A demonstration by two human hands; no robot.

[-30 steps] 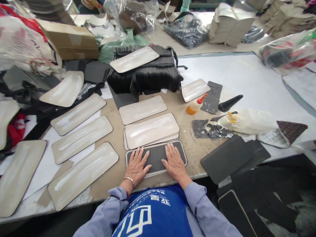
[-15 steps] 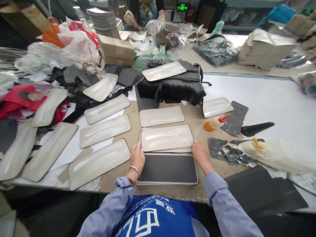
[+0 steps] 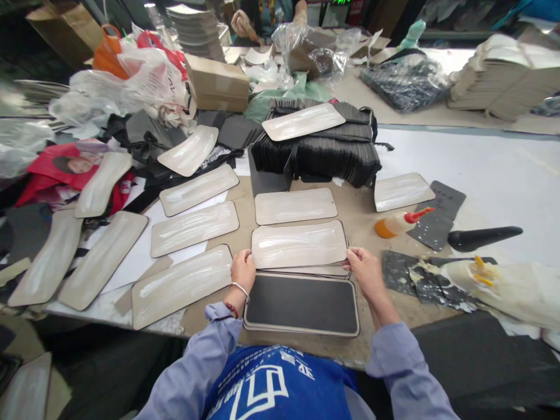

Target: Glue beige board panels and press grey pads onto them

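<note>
Head view: beige panel (image 3: 298, 244), streaked white, lies over similar panels (image 3: 326, 270) on bench (image 3: 402, 306), just beyond dark panel (image 3: 301, 304). Left hand (image 3: 243, 271) and right hand (image 3: 367, 272) pinch its opposite short ends. Probably light, thin, fairly stiff; glossy streaks perhaps sticky or slippery, so best gripped by edges, fingers off coated face.

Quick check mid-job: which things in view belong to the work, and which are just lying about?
Likely in the work:
left hand
right hand
pale panel between them
pale-rimmed dark panel

Probably just lying about:
cardboard box
orange bag
red bag
</note>
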